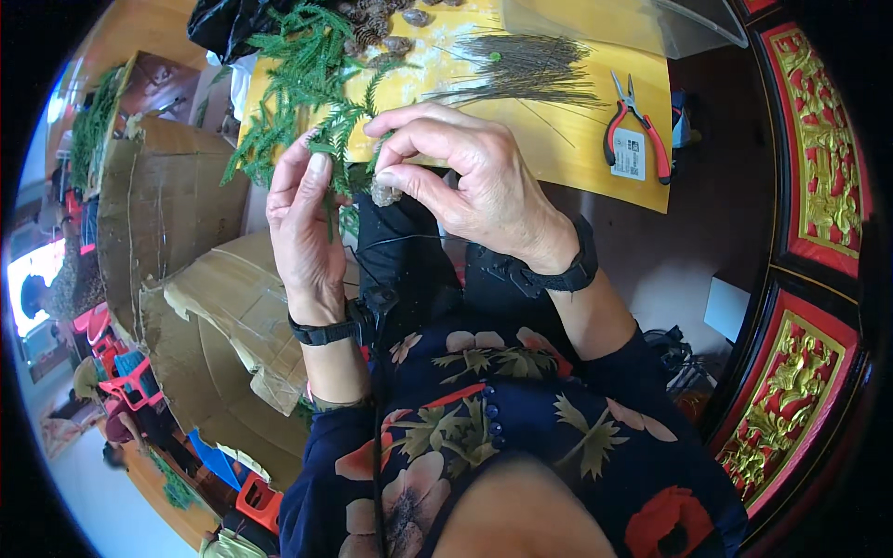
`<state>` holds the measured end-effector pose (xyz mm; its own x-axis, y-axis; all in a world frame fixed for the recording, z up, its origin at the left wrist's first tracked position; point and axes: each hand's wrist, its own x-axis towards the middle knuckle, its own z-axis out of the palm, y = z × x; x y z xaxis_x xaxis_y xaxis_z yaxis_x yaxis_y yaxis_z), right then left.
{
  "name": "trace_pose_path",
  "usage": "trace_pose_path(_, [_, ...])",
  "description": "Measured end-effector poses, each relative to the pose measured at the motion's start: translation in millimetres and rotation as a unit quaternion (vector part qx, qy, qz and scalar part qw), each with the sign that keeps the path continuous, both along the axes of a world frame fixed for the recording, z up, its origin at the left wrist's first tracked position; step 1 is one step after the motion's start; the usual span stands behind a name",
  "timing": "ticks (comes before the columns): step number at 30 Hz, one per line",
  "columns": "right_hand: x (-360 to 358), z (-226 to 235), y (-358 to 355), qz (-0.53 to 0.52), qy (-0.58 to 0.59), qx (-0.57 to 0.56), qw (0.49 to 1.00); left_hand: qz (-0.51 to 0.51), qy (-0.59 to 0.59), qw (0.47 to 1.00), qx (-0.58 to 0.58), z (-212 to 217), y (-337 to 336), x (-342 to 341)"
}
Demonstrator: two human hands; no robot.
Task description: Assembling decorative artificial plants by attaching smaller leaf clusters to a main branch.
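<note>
Just past the near edge of the yellow tabletop (521, 135), my left hand (302, 209) pinches a green artificial pine sprig (340, 130) between thumb and fingers. Close beside it, my right hand (474, 177) has its thumb and fingers closed on a small brownish pine cone (384, 195), held against the sprig. The fingers partly cover where the two meet. Behind my left hand lies a heap of green sprigs (299, 56). Several more pine cones (377, 23) sit at the far edge. A bundle of thin dark wires (535, 67) spreads across the table's middle.
Red-handled pliers (640, 126) lie at the table's right, beside a white label. A clear plastic container (614, 26) and a black bag (223, 26) stand at the back. An open cardboard box (223, 316) is on my left, carved red-and-gold panels (791, 400) on my right. Other people are far left.
</note>
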<state>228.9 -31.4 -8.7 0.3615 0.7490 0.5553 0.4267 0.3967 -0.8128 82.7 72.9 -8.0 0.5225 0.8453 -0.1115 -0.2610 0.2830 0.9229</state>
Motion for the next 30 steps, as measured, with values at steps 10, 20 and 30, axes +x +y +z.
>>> trace_pose_path(10, [-5.5, 1.3, -0.6, 0.025, 0.006, 0.002, 1.0, 0.042, -0.008, 0.994, -0.097, -2.6, -1.8, 1.9])
trace_pose_path(20, [-9.3, 3.2, -0.3, 0.016, -0.024, 0.007, 1.0, 0.043, -0.022, 0.999, -0.013, -8.5, 7.8, -7.6])
trace_pose_path(30, [-11.1, 1.3, -5.5, -0.04, -0.037, -0.009, 0.998, 0.031, -0.044, 0.995, -0.083, 19.7, -12.5, -8.1])
